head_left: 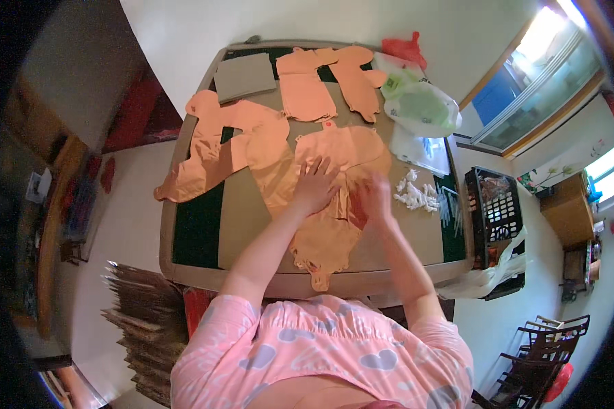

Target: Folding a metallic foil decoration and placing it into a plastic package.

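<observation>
A flat, shiny orange foil balloon (327, 238), uninflated, lies in front of me with a narrow tab toward the near table edge. My left hand (316, 185) rests on its upper middle, palm down, fingers spread. Beside it, my right hand (373, 199) touches the balloon's right side around a fold. Motion blurs those fingers, and their grip cannot be made out. More flat orange foil balloons lie about: a wide one (211, 146) at the left, partly beside the near one, and two at the back, one (307, 88) left of the other (355, 82).
Brown cardboard (252, 238) covers much of the green-topped table. Grey sheets (245, 75) lie at the back left. To the right are white crumpled bits (416, 194), clear straws (450, 204), plastic bags (423, 105) and a black crate (494, 208). Stacked cardboard (143, 327) stands at the lower left.
</observation>
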The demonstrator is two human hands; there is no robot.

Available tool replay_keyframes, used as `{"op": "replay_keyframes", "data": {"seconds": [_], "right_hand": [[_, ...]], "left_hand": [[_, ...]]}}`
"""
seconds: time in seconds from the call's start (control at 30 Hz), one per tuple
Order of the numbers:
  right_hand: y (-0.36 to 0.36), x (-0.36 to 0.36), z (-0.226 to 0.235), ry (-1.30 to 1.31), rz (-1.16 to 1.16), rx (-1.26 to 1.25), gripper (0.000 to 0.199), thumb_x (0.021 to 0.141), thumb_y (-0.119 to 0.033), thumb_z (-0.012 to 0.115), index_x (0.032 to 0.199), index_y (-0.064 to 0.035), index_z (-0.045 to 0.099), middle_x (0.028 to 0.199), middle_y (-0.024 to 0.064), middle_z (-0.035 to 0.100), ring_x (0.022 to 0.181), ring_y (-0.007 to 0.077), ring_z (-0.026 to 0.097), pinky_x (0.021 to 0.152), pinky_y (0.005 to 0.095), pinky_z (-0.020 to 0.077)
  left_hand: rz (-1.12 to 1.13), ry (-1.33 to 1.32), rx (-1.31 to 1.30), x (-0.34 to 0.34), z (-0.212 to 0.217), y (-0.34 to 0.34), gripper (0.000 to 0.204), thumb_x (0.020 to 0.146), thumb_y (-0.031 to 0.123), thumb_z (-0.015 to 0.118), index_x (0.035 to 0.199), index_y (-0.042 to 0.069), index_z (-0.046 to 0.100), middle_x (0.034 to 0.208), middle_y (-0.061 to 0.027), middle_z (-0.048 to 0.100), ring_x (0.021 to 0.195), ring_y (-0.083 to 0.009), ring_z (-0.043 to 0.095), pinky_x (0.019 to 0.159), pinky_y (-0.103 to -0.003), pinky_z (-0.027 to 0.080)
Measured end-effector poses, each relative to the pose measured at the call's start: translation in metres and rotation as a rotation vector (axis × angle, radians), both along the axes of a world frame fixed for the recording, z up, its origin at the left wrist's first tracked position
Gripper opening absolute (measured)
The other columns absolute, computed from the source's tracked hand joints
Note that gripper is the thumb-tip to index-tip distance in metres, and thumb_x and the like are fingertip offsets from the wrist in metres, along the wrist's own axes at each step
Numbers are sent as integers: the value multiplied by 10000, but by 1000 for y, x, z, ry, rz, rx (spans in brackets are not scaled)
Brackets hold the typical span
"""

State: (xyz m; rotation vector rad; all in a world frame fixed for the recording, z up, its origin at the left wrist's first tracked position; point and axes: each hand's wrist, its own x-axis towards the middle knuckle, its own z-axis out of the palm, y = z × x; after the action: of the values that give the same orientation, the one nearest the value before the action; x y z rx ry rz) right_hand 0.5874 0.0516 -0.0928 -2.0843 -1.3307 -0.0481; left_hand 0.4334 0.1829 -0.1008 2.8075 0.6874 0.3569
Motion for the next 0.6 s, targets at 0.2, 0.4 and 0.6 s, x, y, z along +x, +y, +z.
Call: {"op": "replay_keyframes", "data": {"seconds": [0.2,0.4,0.6], "right_hand": [[80,99,7,-192,-332,-223,380,826,-261,642,1103,-15,558,1088,210,600,1015,376,573,818,488,484],[120,126,0,107,-274,-378,516,792,-337,655,1176,-7,556,1125,222,608,1063,372,581,883,463,483],[132,114,-25,-183,-378,16,377,758,-325,673,975,-17,665,892,195,668,935,369,637,844,444,493]], "left_hand": [[11,10,28,1,-8,0,539,947,417,446,1414,151,407,1515,-131,297,1424,-304,220,1143,-538,155],[10,-10,15,-1,-8,-1,543,948,428,433,1418,159,406,1516,-123,300,1419,-299,229,1137,-533,169],[39,20,52,-5,-8,6,630,947,464,408,1442,78,349,1519,-120,294,1419,-292,228,1139,-522,169]]}}
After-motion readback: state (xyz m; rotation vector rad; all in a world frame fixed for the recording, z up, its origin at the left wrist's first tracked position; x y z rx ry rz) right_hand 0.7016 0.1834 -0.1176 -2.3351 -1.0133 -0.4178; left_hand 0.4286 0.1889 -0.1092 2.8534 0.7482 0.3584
